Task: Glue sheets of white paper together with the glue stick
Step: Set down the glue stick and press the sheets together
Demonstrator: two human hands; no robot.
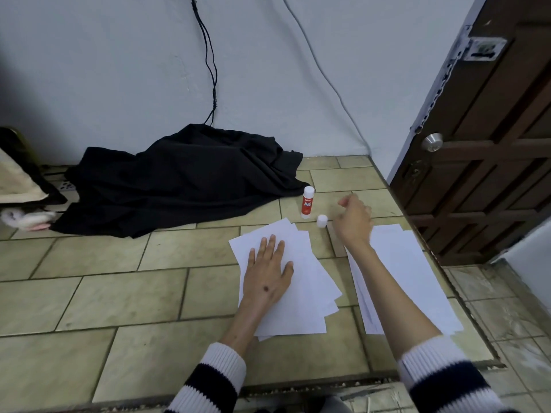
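My left hand (268,269) lies flat, fingers spread, palm down on the near stack of white sheets (301,293), pinning it to the tiled surface (125,293) and gripping nothing. My right hand (353,223) is out ahead and to the right of it, raised a little off the tiles, fingers loosely curled and slightly blurred; nothing sits in it as far as I can see, though whether the fingertips brush anything I cannot tell.

The small white cap (322,221) stands just beside that hand, on its left, close to the far corner of the stack I am pressing. A little farther from me and further left stands the glue stick (307,202), upright on its base, red label facing me, long axis vertical, white at its top end; whether that is bare glue or a fitting I cannot make out. So the stick lies forward and left of my right hand, which is plainly the nearer of the two. My left would have to leave the paper to get there. I judge the coming reach is a short one, up and leftward past the cap, closing around an upright barrel from the side.

A second stack of sheets (417,278) lies to the right, under my right forearm. Behind the glue stick a black cloth (179,183) is heaped against the wall
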